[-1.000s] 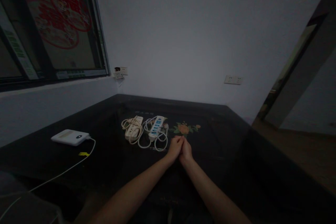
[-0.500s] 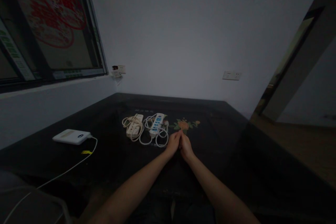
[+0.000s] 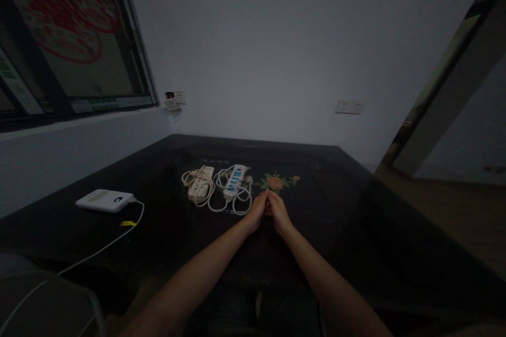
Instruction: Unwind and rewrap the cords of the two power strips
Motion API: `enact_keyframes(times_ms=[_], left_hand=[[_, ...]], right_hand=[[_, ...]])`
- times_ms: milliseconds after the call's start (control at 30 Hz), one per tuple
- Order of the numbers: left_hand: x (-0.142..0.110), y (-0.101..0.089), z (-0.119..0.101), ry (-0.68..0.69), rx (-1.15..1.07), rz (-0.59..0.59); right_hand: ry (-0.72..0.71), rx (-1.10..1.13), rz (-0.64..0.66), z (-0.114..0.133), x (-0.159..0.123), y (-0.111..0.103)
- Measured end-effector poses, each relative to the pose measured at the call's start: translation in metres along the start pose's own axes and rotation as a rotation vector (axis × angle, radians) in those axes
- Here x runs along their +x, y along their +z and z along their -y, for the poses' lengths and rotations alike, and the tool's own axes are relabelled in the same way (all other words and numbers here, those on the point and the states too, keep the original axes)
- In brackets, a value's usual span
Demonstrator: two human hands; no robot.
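My left hand (image 3: pixel 259 209) and my right hand (image 3: pixel 279 212) meet above the dark table (image 3: pixel 221 253), fingertips touching and fingers closed. No object shows in either, though the inner sides of the palms are partly hidden. Just left of my left hand lies a white power strip (image 3: pixel 236 179) with blue sockets, its white cord looped over and around it. Beside that rests a cream power strip (image 3: pixel 201 184) with its cord coiled on top. A printed flower (image 3: pixel 274 182) decorates the tabletop just beyond my fingertips.
At the left, a white power bank (image 3: pixel 105 200) lies with a white cable (image 3: pixel 98 250) running to the lower left. A yellow tag (image 3: pixel 127 223) is near it. Wall sockets (image 3: pixel 349 107) sit on the back wall. A window (image 3: pixel 79 37) stands at the left.
My two hands stay together, their fingers now folded in more at the tips. The whole view has shifted slightly; the power strips and power bank lie as before.
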State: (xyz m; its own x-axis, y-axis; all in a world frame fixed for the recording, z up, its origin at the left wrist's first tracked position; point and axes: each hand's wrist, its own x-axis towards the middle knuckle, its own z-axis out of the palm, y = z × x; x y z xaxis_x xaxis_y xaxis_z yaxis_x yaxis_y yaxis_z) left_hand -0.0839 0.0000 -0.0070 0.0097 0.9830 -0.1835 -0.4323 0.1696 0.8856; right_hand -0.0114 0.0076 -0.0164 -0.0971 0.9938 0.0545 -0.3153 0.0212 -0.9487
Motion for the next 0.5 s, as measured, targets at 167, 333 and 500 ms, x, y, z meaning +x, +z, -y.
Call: enact_keyframes(times_ms=[167,333,500], left_hand=[[-0.0014,0.0006,-0.0019,-0.031,-0.008,0.028],[0.0009,-0.0016,-0.0006,-0.043,-0.007,0.050],[0.0031,-0.0037,0.0022,-0.031,0.010,0.042]], right_hand=[[0.022,0.013,-0.028,-0.0025,0.0040,-0.0030],[0.074,0.041,-0.095,-0.0071,0.0060,-0.0035],[0.106,0.057,-0.098,-0.0061,0.0033,-0.0016]])
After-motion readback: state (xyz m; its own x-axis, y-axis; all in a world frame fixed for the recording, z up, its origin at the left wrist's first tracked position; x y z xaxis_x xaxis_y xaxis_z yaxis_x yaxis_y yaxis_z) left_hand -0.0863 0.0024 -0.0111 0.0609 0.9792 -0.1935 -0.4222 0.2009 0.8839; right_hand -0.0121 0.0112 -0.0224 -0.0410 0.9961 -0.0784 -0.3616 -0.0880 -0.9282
